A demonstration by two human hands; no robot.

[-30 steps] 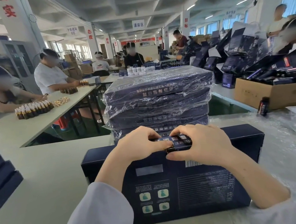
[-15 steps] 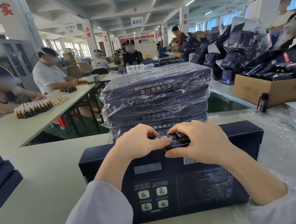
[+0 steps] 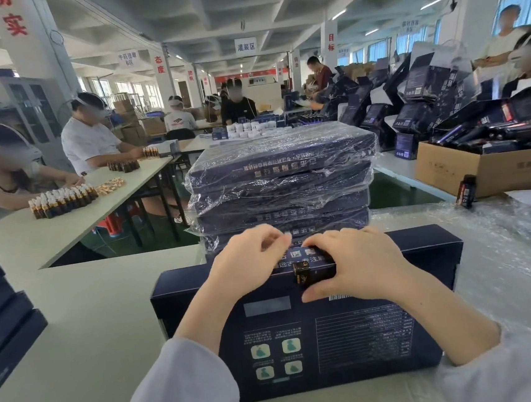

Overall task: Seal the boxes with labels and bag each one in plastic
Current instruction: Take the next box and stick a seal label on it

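Fingers [image 3: 336,242] of our right hand [image 3: 364,266] curl over the far edge of the box [image 3: 352,338], thumb beneath, pinching the dark label [image 3: 313,272] folded across that edge. Our left hand [image 3: 247,264] sits just beside it, fingers curled, thumb against forefinger (whether they grip anything we cannot tell). Box lies flat on the desk [image 3: 74,316], just in front of a stack of bagged boxes [image 3: 281,179]. Crinkled plastic [image 3: 506,258] spreads at our right.
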